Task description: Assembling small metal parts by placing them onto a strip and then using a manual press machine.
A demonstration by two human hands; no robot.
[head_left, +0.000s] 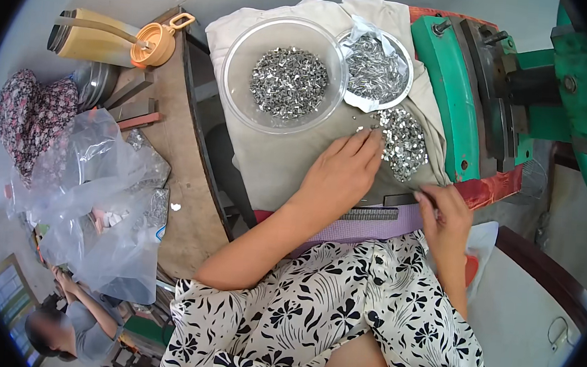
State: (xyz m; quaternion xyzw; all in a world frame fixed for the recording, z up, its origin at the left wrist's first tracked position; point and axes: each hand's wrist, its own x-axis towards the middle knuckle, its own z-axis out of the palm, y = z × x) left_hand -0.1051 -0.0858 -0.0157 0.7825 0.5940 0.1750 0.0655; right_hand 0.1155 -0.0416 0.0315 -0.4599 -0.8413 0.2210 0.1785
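My left hand (346, 168) reaches over the cloth with its fingers stretched out, the tips touching the left edge of a loose pile of small shiny metal pieces (405, 145). Its thumb is hidden. Below the pile, my right hand (447, 211) is closed, thumb and forefinger drawn together beside a dark metal bar (400, 199); whatever may be between them is too small to make out. A grey ridged strip (371, 214) lies near my lap, just left of that hand. Behind the hands stand a clear round tub (234, 99) of small metal pieces and a white bowl (407, 89) of slender silvery pieces.
A green machine (448, 99) with dark metal parts borders the cloth (267, 171) on the right. To the left, a wooden table (192, 203) holds a yellow bottle (98, 38), clear plastic bags (92, 202) and a flowered cloth item (30, 118). Another person (65, 331) sits at lower left.
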